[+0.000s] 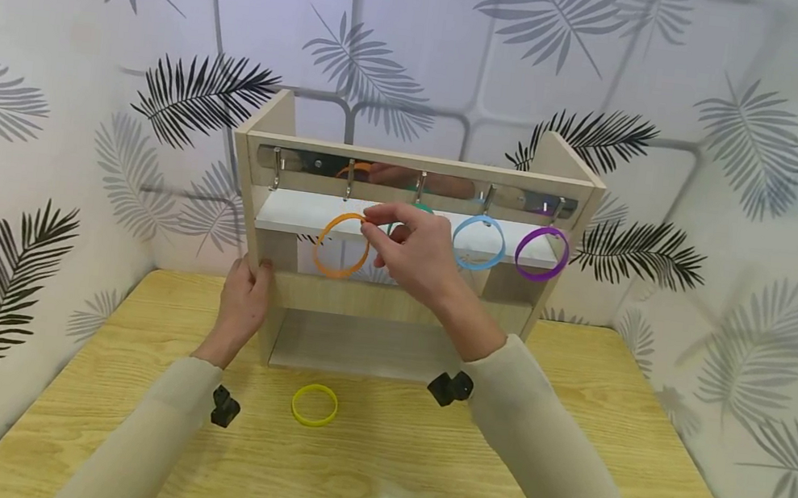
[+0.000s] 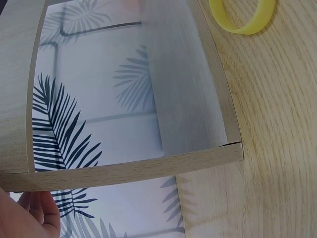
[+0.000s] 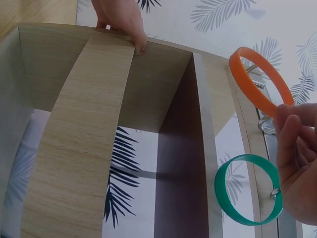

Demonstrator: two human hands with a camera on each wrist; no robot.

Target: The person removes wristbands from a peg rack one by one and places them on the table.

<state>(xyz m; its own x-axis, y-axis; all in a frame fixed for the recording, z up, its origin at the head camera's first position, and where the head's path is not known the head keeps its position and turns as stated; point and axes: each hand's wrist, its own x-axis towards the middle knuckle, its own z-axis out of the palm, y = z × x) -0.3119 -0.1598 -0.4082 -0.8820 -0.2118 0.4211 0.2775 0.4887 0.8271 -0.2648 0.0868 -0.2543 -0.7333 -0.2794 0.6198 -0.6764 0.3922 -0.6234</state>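
Observation:
My right hand pinches an orange wristband between thumb and fingertips, in front of the hook rail. Beside that hand, a green wristband hangs on a hook; in the head view it is mostly behind the hand. A light blue wristband and a purple wristband hang from the two hooks at the right. My left hand grips the left side panel of the wooden shelf, its thumb at the panel's inner side. Part of that hand is hidden behind the panel.
A yellow wristband lies on the wooden table in front of the shelf. The leftmost hook bears no band. Behind the shelf stands a wall with a leaf pattern.

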